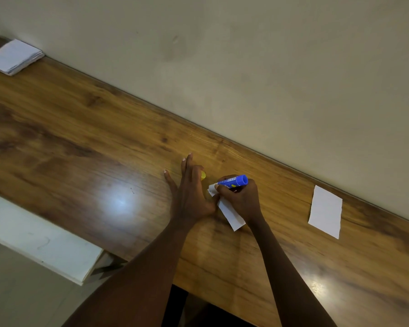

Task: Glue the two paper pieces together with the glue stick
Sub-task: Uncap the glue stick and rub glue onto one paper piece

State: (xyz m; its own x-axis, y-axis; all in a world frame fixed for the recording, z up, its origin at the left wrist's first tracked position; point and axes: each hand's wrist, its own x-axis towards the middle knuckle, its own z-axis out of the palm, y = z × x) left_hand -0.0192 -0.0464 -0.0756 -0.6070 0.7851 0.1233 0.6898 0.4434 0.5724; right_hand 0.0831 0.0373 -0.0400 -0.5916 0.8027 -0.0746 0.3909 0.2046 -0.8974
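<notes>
My right hand (242, 199) grips a blue glue stick (234, 181), tip down on a white paper piece (230, 214) lying on the wooden table (104, 149). The hand covers the middle of that paper. My left hand (190, 192) lies flat with straight fingers on the table just left of the paper, its thumb at the paper's edge. A small yellow cap (203, 175) peeks out behind the left hand's fingers. A second white paper piece (325, 211) lies flat further right, near the wall, apart from both hands.
A stack of folded white paper (13, 56) sits at the far left end of the table by the wall (246, 55). A white board or shelf (40, 234) juts out below the table's left front edge.
</notes>
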